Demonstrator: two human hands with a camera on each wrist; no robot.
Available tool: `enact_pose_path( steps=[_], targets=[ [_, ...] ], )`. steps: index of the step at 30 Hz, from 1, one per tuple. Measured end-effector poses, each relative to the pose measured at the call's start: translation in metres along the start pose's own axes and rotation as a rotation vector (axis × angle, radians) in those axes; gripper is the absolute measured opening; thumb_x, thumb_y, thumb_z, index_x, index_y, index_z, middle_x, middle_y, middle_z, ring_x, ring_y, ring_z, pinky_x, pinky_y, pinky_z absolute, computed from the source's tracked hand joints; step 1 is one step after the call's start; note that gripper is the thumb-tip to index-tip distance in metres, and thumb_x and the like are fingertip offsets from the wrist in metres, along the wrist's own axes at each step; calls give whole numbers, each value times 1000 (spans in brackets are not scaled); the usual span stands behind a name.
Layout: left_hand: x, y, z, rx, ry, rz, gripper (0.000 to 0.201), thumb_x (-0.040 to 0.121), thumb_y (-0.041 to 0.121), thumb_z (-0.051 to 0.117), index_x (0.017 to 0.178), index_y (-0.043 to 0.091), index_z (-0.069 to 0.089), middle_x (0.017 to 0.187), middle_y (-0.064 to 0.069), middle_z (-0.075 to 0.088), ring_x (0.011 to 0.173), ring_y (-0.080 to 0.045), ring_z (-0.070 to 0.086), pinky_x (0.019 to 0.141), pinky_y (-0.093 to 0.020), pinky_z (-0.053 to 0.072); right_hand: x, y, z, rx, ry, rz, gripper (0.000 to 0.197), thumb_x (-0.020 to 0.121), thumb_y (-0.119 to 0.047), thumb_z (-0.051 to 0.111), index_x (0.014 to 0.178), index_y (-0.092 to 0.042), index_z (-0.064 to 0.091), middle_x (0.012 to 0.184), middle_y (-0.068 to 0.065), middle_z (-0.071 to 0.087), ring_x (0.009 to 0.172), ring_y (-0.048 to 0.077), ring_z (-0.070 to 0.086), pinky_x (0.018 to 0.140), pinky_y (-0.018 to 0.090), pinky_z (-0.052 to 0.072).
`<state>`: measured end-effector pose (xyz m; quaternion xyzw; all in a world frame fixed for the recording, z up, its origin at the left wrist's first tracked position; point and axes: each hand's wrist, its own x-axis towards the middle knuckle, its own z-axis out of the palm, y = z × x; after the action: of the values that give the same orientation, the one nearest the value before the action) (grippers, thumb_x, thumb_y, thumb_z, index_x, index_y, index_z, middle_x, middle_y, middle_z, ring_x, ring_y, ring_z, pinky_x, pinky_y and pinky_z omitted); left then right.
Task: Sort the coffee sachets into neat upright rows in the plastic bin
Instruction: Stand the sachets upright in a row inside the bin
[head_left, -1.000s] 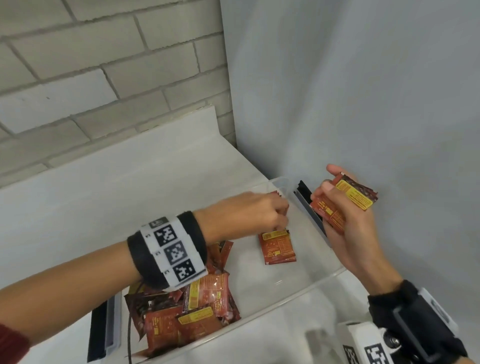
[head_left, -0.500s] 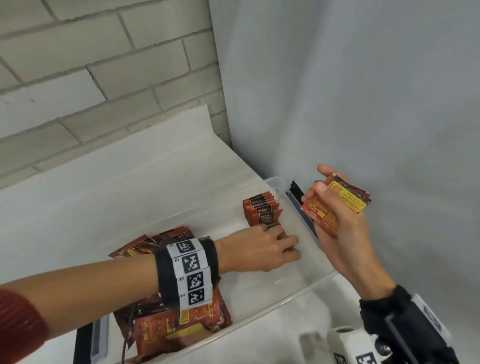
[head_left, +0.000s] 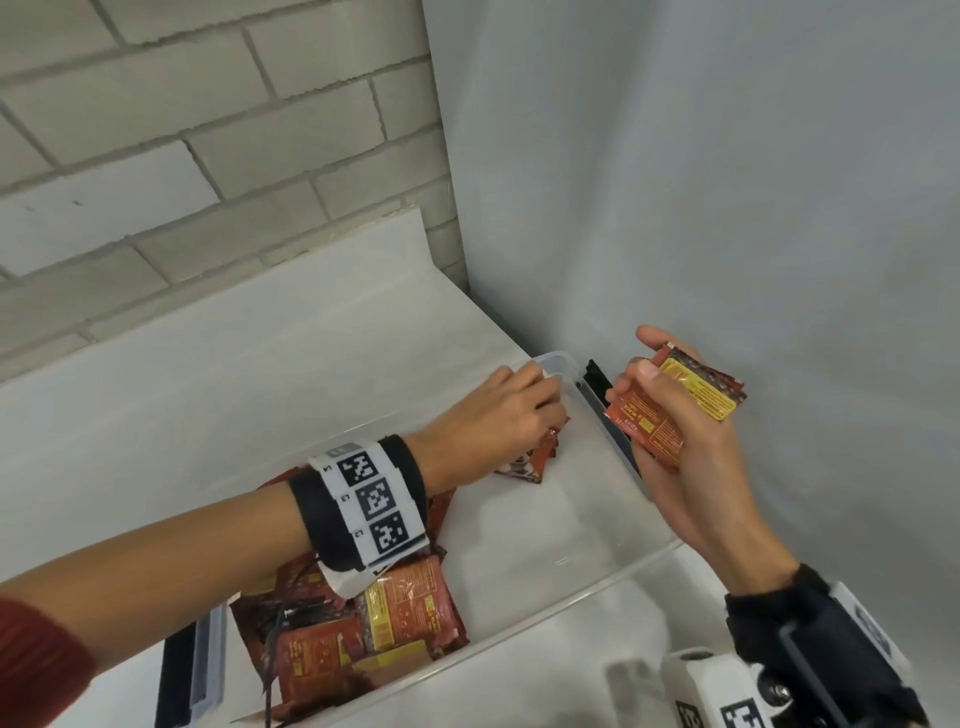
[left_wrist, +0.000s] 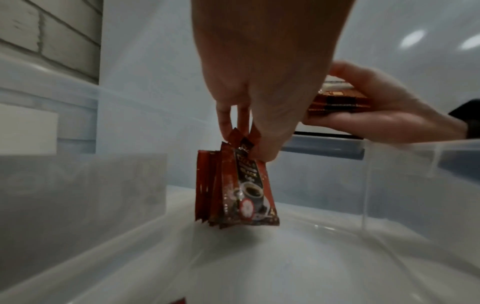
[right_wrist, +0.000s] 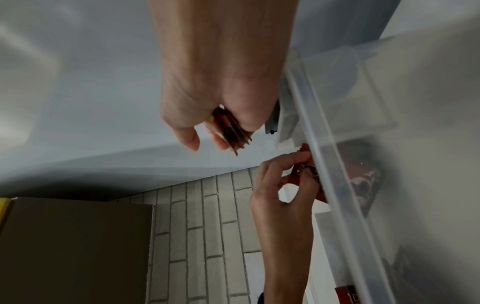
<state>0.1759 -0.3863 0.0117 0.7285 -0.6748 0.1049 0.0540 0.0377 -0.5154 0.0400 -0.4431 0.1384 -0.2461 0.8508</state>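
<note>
Red sachets lay in a loose heap (head_left: 363, 618) at the plastic bin's (head_left: 524, 608) left end, unsorted. Mid-bin, your left hand (head_left: 498, 415) pinched the tops of a small upright row (left_wrist: 233, 185) standing on the floor. Your right hand (head_left: 685, 452) clamped a stack (head_left: 670, 410) over the right rim. Most work remained, I judged.

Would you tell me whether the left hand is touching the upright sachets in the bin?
Touching: the left wrist view shows the left hand pinching the top edges of the upright sachets.
</note>
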Motion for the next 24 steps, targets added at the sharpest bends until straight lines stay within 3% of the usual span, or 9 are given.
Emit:
enact_pose_path(
  steps=[6, 9, 12, 14, 16, 18, 20, 22, 24],
  targets=[
    [-4, 4, 2, -133, 14, -75, 14, 80, 3, 68, 93, 4, 63, 95, -10, 53, 89, -22, 48, 60, -35, 51, 0, 2, 1, -185, -139, 67, 29, 85, -3, 62, 106, -24, 63, 82, 1, 57, 74, 13, 59, 66, 25, 50],
    [-5, 0, 0, -269, 7, -145, 12, 87, 10, 58, 96, 3, 60, 96, -11, 50, 89, -17, 42, 66, -33, 46, -3, 1, 2, -709, -506, 144, 25, 91, -4, 61, 101, -27, 63, 89, -4, 65, 80, 13, 61, 76, 26, 49],
    [-7, -7, -9, -382, -16, -213, 16, 95, 18, 52, 99, 4, 61, 100, -7, 49, 92, -13, 43, 79, -26, 41, -2, 8, 7, -1339, -870, 170, 21, 95, -12, 51, 112, -23, 56, 98, -6, 61, 82, 2, 57, 70, 9, 42],
    [-12, -8, -19, -458, 29, -298, 17, 97, 18, 51, 99, 5, 61, 97, -1, 49, 85, -8, 45, 78, -17, 39, -2, 21, 13, -1587, -959, 243, 24, 94, -8, 46, 116, -18, 50, 106, -1, 54, 86, 7, 53, 67, 12, 40],
    [-18, -9, -34, -544, 61, -447, 13, 97, 16, 51, 98, 7, 62, 93, 4, 52, 78, -4, 49, 73, -11, 40, -2, 30, 18, -1721, -952, 318, 32, 91, -5, 45, 122, -15, 47, 119, 4, 51, 100, 19, 53, 76, 22, 44],
    [-28, -13, -46, -605, -44, -603, 14, 96, 14, 51, 101, 12, 63, 89, 6, 57, 78, -3, 55, 73, -11, 44, -2, 33, 22, -1756, -905, 337, 43, 91, -4, 46, 133, -15, 41, 128, 3, 46, 109, 20, 50, 83, 25, 41],
    [-38, -16, -50, -683, -296, -736, 19, 97, 15, 48, 109, 16, 62, 93, 6, 62, 87, -8, 62, 84, -19, 49, -3, 31, 23, -1793, -908, 324, 48, 92, -5, 46, 138, -15, 37, 130, 2, 42, 113, 20, 46, 83, 23, 37],
    [-46, -15, -44, -848, -458, -848, 22, 96, 15, 48, 114, 18, 61, 103, 5, 64, 99, -10, 63, 95, -28, 49, -6, 29, 24, -1821, -995, 359, 39, 93, -5, 44, 131, -13, 44, 122, 3, 45, 105, 18, 47, 74, 19, 36],
    [-46, -10, -37, -962, -513, -901, 29, 95, 13, 50, 123, 16, 57, 115, 2, 62, 110, -13, 59, 102, -32, 46, -9, 30, 24, -1831, -1061, 454, 32, 91, -3, 43, 122, -11, 49, 114, 4, 51, 93, 18, 48, 64, 19, 35]
  ],
)
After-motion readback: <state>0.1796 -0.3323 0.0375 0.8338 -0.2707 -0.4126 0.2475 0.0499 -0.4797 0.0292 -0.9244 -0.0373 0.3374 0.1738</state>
